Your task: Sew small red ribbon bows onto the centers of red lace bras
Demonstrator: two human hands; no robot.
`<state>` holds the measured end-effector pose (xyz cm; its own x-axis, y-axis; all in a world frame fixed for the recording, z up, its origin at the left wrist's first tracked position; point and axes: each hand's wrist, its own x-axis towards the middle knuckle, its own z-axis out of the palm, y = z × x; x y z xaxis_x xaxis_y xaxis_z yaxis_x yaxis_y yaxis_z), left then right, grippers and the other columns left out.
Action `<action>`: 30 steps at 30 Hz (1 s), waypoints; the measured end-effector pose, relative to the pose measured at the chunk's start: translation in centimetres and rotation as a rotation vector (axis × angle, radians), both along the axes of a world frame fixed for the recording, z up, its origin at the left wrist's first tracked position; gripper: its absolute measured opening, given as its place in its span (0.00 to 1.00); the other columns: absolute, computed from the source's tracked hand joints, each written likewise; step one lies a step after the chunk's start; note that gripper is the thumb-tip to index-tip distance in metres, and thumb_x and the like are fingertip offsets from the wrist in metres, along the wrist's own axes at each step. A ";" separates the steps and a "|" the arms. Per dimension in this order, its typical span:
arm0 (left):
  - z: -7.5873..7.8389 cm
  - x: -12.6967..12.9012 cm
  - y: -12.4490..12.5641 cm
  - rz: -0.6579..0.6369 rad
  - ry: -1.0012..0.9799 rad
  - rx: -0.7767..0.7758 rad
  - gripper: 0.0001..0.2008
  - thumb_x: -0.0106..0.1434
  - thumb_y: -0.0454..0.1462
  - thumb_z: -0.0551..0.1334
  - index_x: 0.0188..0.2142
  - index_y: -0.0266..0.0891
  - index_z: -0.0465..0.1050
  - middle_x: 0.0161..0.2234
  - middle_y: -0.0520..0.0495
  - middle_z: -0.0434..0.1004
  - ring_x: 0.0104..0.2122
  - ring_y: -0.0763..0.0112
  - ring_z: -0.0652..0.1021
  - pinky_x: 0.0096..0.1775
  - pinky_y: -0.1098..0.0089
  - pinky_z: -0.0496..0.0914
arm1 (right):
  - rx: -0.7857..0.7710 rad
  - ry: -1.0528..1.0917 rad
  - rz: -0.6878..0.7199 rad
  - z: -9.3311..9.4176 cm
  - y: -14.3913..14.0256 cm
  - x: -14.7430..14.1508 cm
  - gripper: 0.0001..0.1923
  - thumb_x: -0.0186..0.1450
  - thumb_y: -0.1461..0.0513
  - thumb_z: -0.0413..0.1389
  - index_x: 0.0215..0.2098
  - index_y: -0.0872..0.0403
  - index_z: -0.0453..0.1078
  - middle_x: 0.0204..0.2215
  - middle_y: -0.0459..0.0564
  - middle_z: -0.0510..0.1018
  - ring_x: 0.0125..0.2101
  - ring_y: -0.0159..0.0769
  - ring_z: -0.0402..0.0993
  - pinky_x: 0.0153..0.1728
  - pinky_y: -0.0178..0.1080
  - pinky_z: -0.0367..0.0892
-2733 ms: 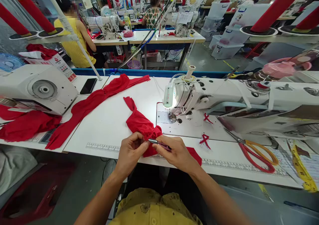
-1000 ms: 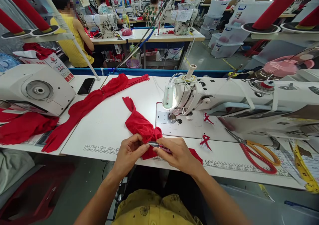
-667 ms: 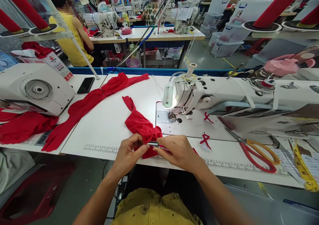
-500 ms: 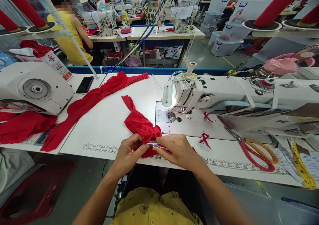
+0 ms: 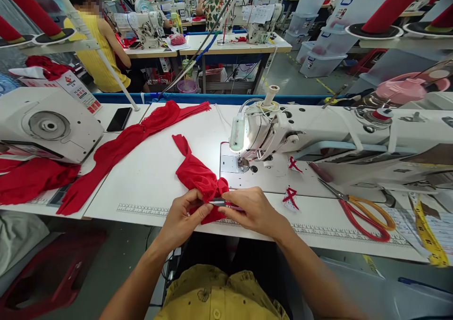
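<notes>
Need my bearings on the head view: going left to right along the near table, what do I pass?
Red fabric heap → long red garment → left hand → right hand → red ribbon scrap → orange-handled scissors → yellow measuring tape.

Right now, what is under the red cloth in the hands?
Under the red cloth lies the white table with its printed ruler strip. The left hand and right hand cover the near part, so what lies beneath there is hidden.
</notes>
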<state>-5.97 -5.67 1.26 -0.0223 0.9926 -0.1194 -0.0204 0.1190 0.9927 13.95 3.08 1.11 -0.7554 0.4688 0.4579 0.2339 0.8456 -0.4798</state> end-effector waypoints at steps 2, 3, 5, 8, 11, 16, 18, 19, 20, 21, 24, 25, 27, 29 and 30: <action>0.0 0.0 0.0 0.013 -0.002 -0.001 0.13 0.62 0.44 0.67 0.32 0.37 0.71 0.32 0.50 0.73 0.33 0.70 0.73 0.37 0.71 0.68 | 0.005 -0.010 0.011 0.1 0.0 0.1 0.13 0.73 0.56 0.52 0.35 0.55 0.70 0.20 0.41 0.69 0.21 0.27 0.60 0.24 0.33 0.51; 0.0 0.0 0.0 0.018 0.001 0.001 0.13 0.62 0.44 0.67 0.32 0.37 0.70 0.31 0.50 0.72 0.32 0.71 0.72 0.36 0.72 0.68 | 0.008 -0.009 0.015 0.1 0.1 0.1 0.13 0.73 0.56 0.52 0.35 0.55 0.69 0.20 0.41 0.68 0.21 0.27 0.60 0.24 0.33 0.51; 0.0 0.0 0.0 0.014 0.031 0.010 0.12 0.63 0.44 0.67 0.32 0.37 0.70 0.30 0.51 0.71 0.31 0.72 0.71 0.35 0.72 0.67 | 0.015 -0.007 0.018 0.2 0.1 0.1 0.13 0.73 0.56 0.52 0.35 0.55 0.69 0.20 0.41 0.68 0.21 0.27 0.59 0.24 0.33 0.51; 0.1 -0.1 0.0 -0.018 0.119 0.037 0.11 0.64 0.44 0.65 0.35 0.37 0.73 0.33 0.48 0.73 0.33 0.70 0.71 0.36 0.71 0.67 | 0.025 -0.013 0.017 0.2 0.1 0.0 0.13 0.73 0.56 0.52 0.34 0.54 0.69 0.20 0.41 0.68 0.20 0.27 0.59 0.24 0.33 0.51; 0.4 -0.2 0.0 -0.044 0.159 0.066 0.11 0.65 0.44 0.64 0.37 0.37 0.74 0.34 0.47 0.74 0.34 0.68 0.72 0.38 0.70 0.68 | -0.007 -0.005 0.032 0.1 0.1 -0.1 0.13 0.73 0.56 0.51 0.34 0.54 0.69 0.20 0.41 0.67 0.21 0.27 0.59 0.24 0.33 0.51; 0.6 -0.3 0.1 -0.067 0.179 0.102 0.10 0.66 0.43 0.63 0.34 0.38 0.73 0.35 0.46 0.74 0.39 0.64 0.74 0.41 0.68 0.69 | -0.132 0.052 0.081 -0.1 0.1 -0.2 0.14 0.73 0.55 0.51 0.33 0.54 0.68 0.19 0.40 0.64 0.20 0.27 0.56 0.24 0.33 0.50; 0.5 -0.3 0.0 -0.072 0.180 0.106 0.10 0.66 0.43 0.63 0.35 0.38 0.73 0.35 0.46 0.74 0.40 0.63 0.74 0.43 0.67 0.69 | -0.156 0.060 0.084 -0.2 0.0 -0.2 0.14 0.73 0.55 0.51 0.32 0.54 0.68 0.19 0.40 0.63 0.20 0.27 0.55 0.24 0.33 0.50; 0.4 -0.3 0.0 -0.072 0.179 0.107 0.09 0.66 0.43 0.63 0.35 0.39 0.74 0.35 0.46 0.73 0.41 0.62 0.74 0.43 0.67 0.69 | -0.161 0.060 0.083 -0.2 0.0 -0.2 0.14 0.73 0.56 0.51 0.32 0.54 0.68 0.19 0.40 0.63 0.20 0.27 0.55 0.24 0.33 0.50; 0.3 -0.4 0.0 -0.071 0.175 0.107 0.09 0.66 0.43 0.63 0.35 0.39 0.74 0.35 0.46 0.73 0.41 0.62 0.74 0.44 0.66 0.69 | -0.162 0.058 0.081 -0.2 -0.1 -0.2 0.14 0.73 0.56 0.51 0.32 0.54 0.68 0.19 0.40 0.63 0.20 0.27 0.55 0.24 0.33 0.50; 0.2 -0.4 0.0 -0.070 0.169 0.107 0.09 0.66 0.42 0.63 0.35 0.39 0.74 0.35 0.46 0.73 0.41 0.62 0.74 0.44 0.66 0.69 | -0.160 0.056 0.080 -0.2 -0.1 -0.1 0.14 0.73 0.56 0.51 0.32 0.54 0.68 0.19 0.40 0.63 0.21 0.27 0.55 0.24 0.33 0.50; 0.0 -0.4 -0.1 -0.070 0.144 0.098 0.08 0.65 0.42 0.64 0.35 0.39 0.74 0.34 0.46 0.73 0.40 0.62 0.74 0.44 0.66 0.69 | -0.146 0.060 0.077 -0.3 -0.3 0.0 0.13 0.72 0.55 0.52 0.34 0.54 0.69 0.19 0.41 0.64 0.21 0.27 0.56 0.25 0.33 0.51; -0.1 -0.4 -0.1 -0.069 0.135 0.091 0.08 0.65 0.42 0.64 0.35 0.39 0.75 0.35 0.46 0.74 0.40 0.63 0.74 0.43 0.66 0.70 | -0.142 0.064 0.077 -0.3 -0.3 0.1 0.13 0.72 0.56 0.52 0.34 0.54 0.69 0.20 0.41 0.64 0.21 0.27 0.56 0.25 0.33 0.51; -0.1 -0.3 -0.1 -0.057 0.113 0.075 0.09 0.64 0.43 0.65 0.36 0.39 0.76 0.35 0.46 0.75 0.39 0.63 0.74 0.42 0.66 0.70 | -0.141 0.070 0.081 -0.4 -0.3 0.1 0.12 0.72 0.56 0.53 0.35 0.55 0.69 0.20 0.40 0.64 0.21 0.27 0.56 0.25 0.33 0.51; 0.0 -0.3 -0.2 -0.041 0.087 0.060 0.10 0.63 0.43 0.66 0.38 0.39 0.77 0.36 0.45 0.76 0.37 0.63 0.75 0.41 0.66 0.70 | -0.148 0.071 0.085 -0.5 -0.3 0.1 0.11 0.72 0.57 0.54 0.35 0.55 0.69 0.20 0.40 0.64 0.21 0.27 0.56 0.25 0.33 0.51; 0.0 -0.3 -0.2 -0.036 0.074 0.055 0.10 0.63 0.43 0.66 0.38 0.38 0.77 0.36 0.45 0.77 0.37 0.63 0.75 0.40 0.66 0.70 | -0.151 0.073 0.086 -0.6 -0.3 0.1 0.11 0.72 0.57 0.53 0.35 0.55 0.69 0.20 0.40 0.63 0.21 0.27 0.56 0.25 0.33 0.51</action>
